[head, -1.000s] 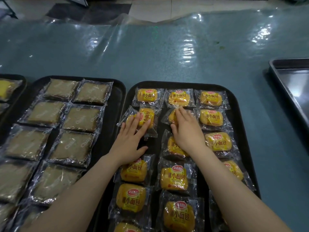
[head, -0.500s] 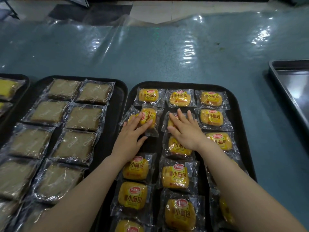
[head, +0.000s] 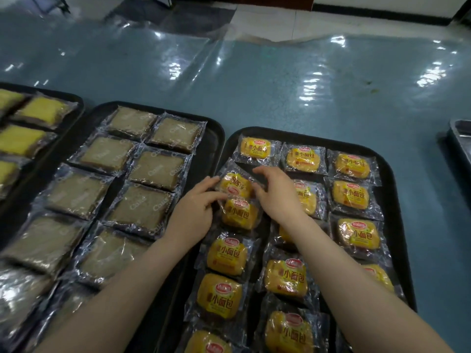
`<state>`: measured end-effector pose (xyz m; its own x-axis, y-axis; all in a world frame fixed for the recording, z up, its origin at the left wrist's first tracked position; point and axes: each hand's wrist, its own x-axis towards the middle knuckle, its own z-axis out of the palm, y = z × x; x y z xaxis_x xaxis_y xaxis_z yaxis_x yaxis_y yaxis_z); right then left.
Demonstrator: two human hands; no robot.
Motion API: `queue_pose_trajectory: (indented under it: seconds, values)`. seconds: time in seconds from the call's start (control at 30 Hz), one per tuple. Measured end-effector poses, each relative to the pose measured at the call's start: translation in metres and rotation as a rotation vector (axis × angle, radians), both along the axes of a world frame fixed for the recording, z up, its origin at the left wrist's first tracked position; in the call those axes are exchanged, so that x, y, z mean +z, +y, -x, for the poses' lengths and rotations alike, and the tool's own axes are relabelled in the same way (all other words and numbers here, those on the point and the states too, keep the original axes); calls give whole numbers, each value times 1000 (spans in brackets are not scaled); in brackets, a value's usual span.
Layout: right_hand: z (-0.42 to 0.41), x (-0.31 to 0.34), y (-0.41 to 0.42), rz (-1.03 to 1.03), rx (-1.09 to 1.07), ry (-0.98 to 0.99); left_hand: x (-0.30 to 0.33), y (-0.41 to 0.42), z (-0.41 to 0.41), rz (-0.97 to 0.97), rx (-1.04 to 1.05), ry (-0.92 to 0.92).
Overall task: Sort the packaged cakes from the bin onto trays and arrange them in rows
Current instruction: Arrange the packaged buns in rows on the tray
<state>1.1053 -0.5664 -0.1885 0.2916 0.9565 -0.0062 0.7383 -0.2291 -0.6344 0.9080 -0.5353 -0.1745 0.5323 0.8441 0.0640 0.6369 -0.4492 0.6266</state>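
Observation:
A black tray [head: 393, 197] holds yellow packaged cakes in three columns. In its left column, second from the far end, one yellow cake [head: 235, 186] lies tilted. My left hand [head: 195, 211] pinches this pack at its left side. My right hand [head: 277, 193] grips the same pack from the right, fingers curled over its far edge. Just below it sits another yellow cake [head: 238, 214], partly under my left fingertips. My right forearm hides part of the middle column.
A second black tray [head: 215, 138] to the left carries brown square cakes [head: 155, 169] in two columns. A third tray at far left holds yellow sponge cakes [head: 40, 110]. A metal bin's corner [head: 458, 138] shows at the right edge. Glossy plastic covers the blue table [head: 280, 85].
My right hand left the middle column and moved left onto the tilted cake. My left hand closed on that pack's left side. The camera moved closer and shifted right.

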Motion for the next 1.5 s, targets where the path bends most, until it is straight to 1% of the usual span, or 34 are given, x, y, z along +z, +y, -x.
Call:
queue_pose_trajectory:
  seconds: [0.07, 0.13, 0.17, 0.23, 0.3, 0.37, 0.43, 0.5, 0.53, 0.57, 0.6, 0.63, 0.67, 0.7, 0.73, 0.8, 0.87, 0.9, 0.97, 1.07, 1.13, 1.23, 1.4, 1.5]
  values:
    - [5, -5, 12, 114, -15, -51, 2, -10, -8, -13, -33, -18]
    - [7, -8, 21, 226, 22, -131, -4, -20, -18, 6, -101, 47]
    - [7, -8, 26, 245, 42, -149, -10, -24, -22, 34, -126, 107]
    - [7, -7, 31, 207, 35, -149, -25, -33, -25, 90, -146, 259]
    - [7, -4, 30, 118, -25, -140, -38, -40, -23, 83, -158, 386]
    - [2, 1, 29, 36, -90, -32, -44, -43, -21, 32, -187, 460]
    - [-6, 9, 26, -34, -147, 135, -46, -42, -23, -7, -210, 502]
    - [-11, 17, 23, -86, -260, 326, -46, -40, -24, -23, -225, 519]
    - [-13, 22, 21, -83, -322, 436, -47, -40, -24, -25, -226, 517]
    - [-14, 25, 17, -37, -355, 527, -47, -40, -24, -24, -226, 513]
    - [-14, 29, 13, 53, -338, 562, -48, -40, -23, -21, -225, 509]
    - [-13, 31, 8, 164, -286, 533, -48, -40, -23, -21, -225, 506]
    - [-12, 32, 3, 256, -229, 464, -48, -40, -23, -24, -227, 505]
    - [-11, 31, -1, 291, -195, 373, -48, -39, -23, -27, -231, 503]
    - [-10, 29, -4, 273, -192, 280, -48, -39, -23, -28, -234, 502]
    - [-11, 24, -3, 140, -202, 93, -49, -39, -24, -30, -233, 504]
    - [-14, 17, 4, 26, -134, -105, -50, -39, -23, -27, -228, 505]
    - [-15, 13, 9, 16, -57, -189, -50, -39, -23, -27, -225, 505]
    - [-17, 4, 18, 85, 103, -304, -50, -39, -23, -27, -222, 508]
    - [-18, -4, 28, 199, 286, -383, -49, -39, -23, -13, -225, 506]
    - [-20, -7, 30, 204, 363, -436, -49, -39, -23, -15, -224, 505]
    - [-23, -8, 29, 205, 336, -506, -48, -41, -22, -18, -224, 482]
    - [-19, -17, 17, 168, 260, -509, -45, -41, -20, 8, -229, 488]
    - [-18, -23, 12, 129, 209, -551, -43, -43, -17, 29, -202, 390]
